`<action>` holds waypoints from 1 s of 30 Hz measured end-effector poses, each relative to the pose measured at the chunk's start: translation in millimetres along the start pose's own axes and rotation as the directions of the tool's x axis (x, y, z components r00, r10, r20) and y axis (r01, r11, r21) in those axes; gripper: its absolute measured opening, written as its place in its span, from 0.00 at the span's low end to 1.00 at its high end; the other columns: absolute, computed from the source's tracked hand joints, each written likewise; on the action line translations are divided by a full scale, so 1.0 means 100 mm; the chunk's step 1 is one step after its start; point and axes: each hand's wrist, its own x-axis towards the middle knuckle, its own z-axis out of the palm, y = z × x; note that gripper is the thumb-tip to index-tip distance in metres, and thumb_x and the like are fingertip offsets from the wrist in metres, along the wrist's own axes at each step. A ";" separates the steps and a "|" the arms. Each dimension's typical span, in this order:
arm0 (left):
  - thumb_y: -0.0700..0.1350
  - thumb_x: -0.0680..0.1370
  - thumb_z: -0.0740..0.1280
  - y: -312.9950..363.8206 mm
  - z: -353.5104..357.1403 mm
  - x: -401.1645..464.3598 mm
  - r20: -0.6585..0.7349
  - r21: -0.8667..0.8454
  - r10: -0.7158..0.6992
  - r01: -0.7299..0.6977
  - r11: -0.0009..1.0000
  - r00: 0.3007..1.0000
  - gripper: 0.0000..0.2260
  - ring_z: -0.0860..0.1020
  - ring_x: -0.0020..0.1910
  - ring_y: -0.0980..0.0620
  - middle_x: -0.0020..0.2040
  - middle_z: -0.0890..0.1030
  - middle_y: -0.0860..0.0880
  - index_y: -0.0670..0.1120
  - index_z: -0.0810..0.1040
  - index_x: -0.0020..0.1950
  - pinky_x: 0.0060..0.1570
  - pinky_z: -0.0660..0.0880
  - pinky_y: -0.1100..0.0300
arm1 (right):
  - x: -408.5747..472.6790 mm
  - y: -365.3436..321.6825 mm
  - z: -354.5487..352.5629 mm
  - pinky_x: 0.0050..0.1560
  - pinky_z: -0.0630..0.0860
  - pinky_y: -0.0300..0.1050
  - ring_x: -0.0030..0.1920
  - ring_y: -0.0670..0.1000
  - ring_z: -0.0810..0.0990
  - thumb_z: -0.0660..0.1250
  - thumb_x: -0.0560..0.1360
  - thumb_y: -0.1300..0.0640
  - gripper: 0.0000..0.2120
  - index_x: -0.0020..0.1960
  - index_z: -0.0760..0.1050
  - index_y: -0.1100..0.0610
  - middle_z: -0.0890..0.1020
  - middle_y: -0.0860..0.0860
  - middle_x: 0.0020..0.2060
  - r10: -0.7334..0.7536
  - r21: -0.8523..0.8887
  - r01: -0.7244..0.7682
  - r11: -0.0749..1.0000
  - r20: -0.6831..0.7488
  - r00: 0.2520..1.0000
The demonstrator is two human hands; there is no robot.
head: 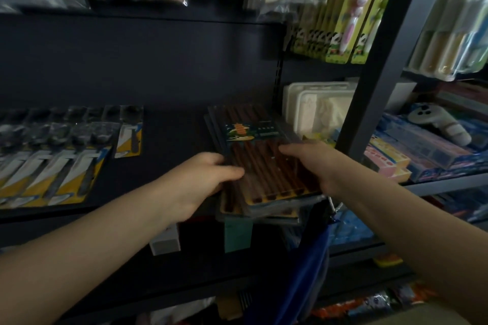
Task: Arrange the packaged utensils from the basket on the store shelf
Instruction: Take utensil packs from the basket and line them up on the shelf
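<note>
A stack of packaged dark brown chopsticks (pixel 260 163) lies on the dark shelf (pixel 171 137), its near end jutting past the shelf's front edge. My left hand (pixel 203 179) grips the stack's left edge, thumb on top. On the right edge, my right hand (pixel 314 163) holds the top pack, fingers laid over it. A blue basket (pixel 303 258) hangs below the stack by its handle, mostly hidden.
Carded knives in yellow packs (pixel 60 166) fill the shelf's left part. White plastic boxes (pixel 317 105) stand right of the stack. A grey upright post (pixel 380 66) divides off a bay of toys. Toothbrush packs (pixel 348 16) hang above.
</note>
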 end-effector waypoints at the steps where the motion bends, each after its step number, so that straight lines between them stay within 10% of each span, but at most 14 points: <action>1: 0.41 0.75 0.66 -0.05 0.00 -0.08 0.032 0.055 0.019 -0.021 0.998 0.999 0.06 0.79 0.51 0.56 0.51 0.82 0.51 0.49 0.77 0.50 0.56 0.73 0.63 | -0.06 0.04 -0.04 0.40 0.79 0.46 0.38 0.54 0.81 0.64 0.77 0.56 0.08 0.53 0.75 0.58 0.82 0.56 0.41 -0.011 -0.011 0.012 1.000 0.015 1.000; 9: 0.51 0.73 0.67 -0.31 0.10 -0.49 -0.111 0.007 0.014 -0.013 1.000 0.994 0.12 0.77 0.55 0.56 0.54 0.80 0.55 0.53 0.76 0.56 0.60 0.72 0.54 | -0.50 0.34 -0.13 0.32 0.81 0.42 0.34 0.51 0.82 0.65 0.76 0.55 0.07 0.51 0.77 0.56 0.83 0.53 0.36 -0.002 0.198 -0.020 0.980 0.107 0.994; 16: 0.49 0.62 0.72 -0.43 0.26 -0.54 -0.037 -0.347 -0.100 0.081 0.934 0.994 0.38 0.80 0.53 0.47 0.57 0.79 0.46 0.48 0.61 0.69 0.53 0.77 0.50 | -0.51 0.29 -0.16 0.28 0.81 0.42 0.27 0.51 0.83 0.66 0.74 0.51 0.10 0.43 0.77 0.58 0.84 0.54 0.29 0.087 0.181 -0.130 0.975 0.228 0.970; 19: 0.47 0.63 0.70 -0.35 0.20 -0.53 0.035 -0.403 -0.045 0.056 0.914 0.998 0.28 0.83 0.48 0.49 0.52 0.84 0.46 0.43 0.73 0.63 0.46 0.78 0.55 | -0.57 0.28 -0.18 0.31 0.82 0.44 0.29 0.53 0.84 0.69 0.66 0.55 0.10 0.43 0.79 0.61 0.85 0.56 0.32 0.056 0.177 -0.118 0.977 0.319 0.946; 26: 0.52 0.61 0.71 -0.34 0.25 -0.60 -0.073 -0.159 0.260 -0.269 0.950 0.963 0.29 0.78 0.56 0.57 0.55 0.81 0.57 0.55 0.72 0.61 0.59 0.72 0.56 | -0.64 0.15 -0.24 0.43 0.82 0.46 0.46 0.53 0.84 0.69 0.61 0.63 0.30 0.62 0.70 0.57 0.81 0.56 0.52 -0.284 0.156 0.244 0.957 0.353 0.891; 30: 0.50 0.63 0.71 -0.05 0.15 -0.48 -0.166 -0.125 0.468 -0.489 0.863 0.868 0.30 0.77 0.55 0.63 0.58 0.78 0.58 0.54 0.69 0.64 0.51 0.74 0.67 | -0.57 -0.13 -0.15 0.47 0.79 0.42 0.48 0.47 0.83 0.68 0.64 0.57 0.26 0.62 0.69 0.53 0.82 0.49 0.51 -0.511 0.069 0.510 0.857 0.231 0.828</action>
